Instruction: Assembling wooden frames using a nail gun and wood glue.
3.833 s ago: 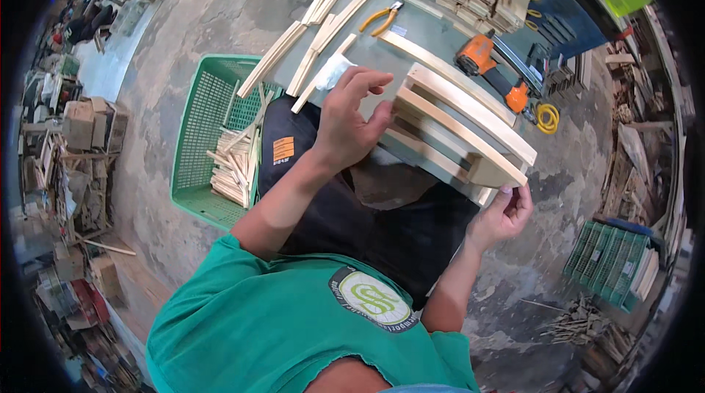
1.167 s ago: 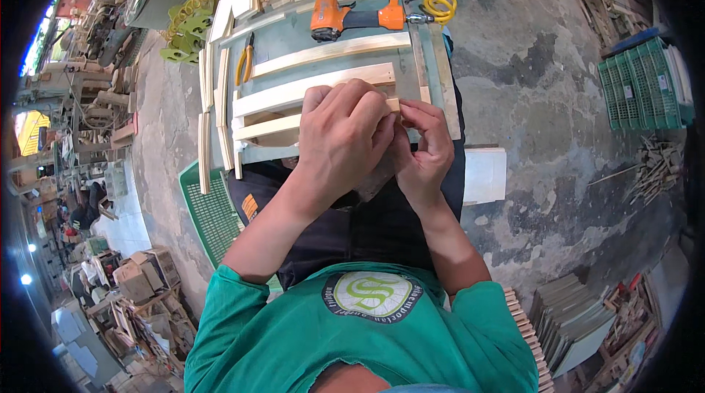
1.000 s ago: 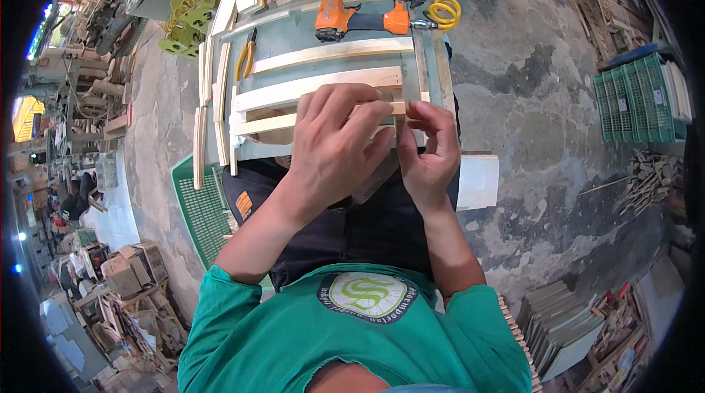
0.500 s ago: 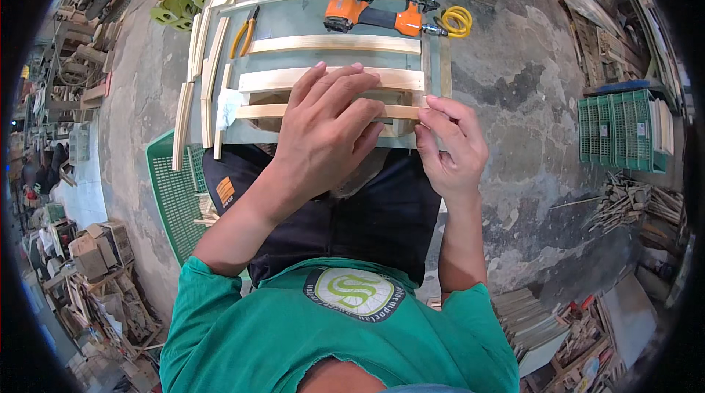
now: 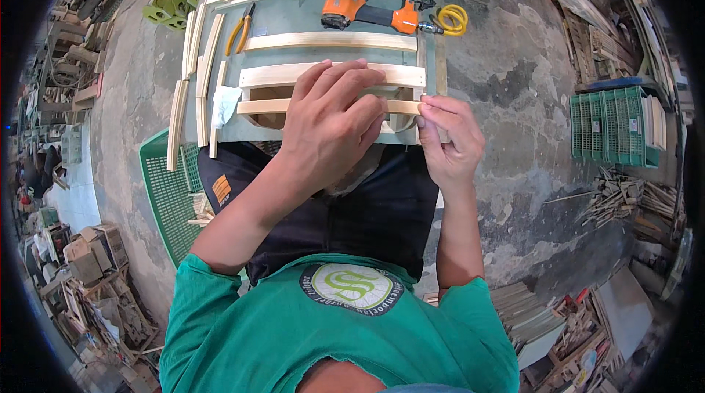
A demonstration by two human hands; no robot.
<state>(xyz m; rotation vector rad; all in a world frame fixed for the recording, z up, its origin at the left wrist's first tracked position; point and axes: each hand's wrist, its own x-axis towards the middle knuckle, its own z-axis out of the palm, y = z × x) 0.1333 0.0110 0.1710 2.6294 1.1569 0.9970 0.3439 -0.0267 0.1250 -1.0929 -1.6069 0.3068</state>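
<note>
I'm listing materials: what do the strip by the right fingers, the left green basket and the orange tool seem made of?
Strip: probably bare wood, pale and matt. Green basket: likely moulded plastic, evenly coloured with perforated wall. Orange tool: smooth, painted metal or plastic; I can't tell.

There are two hands point(image 5: 330, 117) point(image 5: 455, 142), one nail gun point(image 5: 373, 14) and one pair of pliers point(image 5: 247, 20).

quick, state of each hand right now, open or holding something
Left hand: over the wooden strip; whether it grips cannot be told.
Right hand: closed, pinching the wooden strip's right end.
</note>
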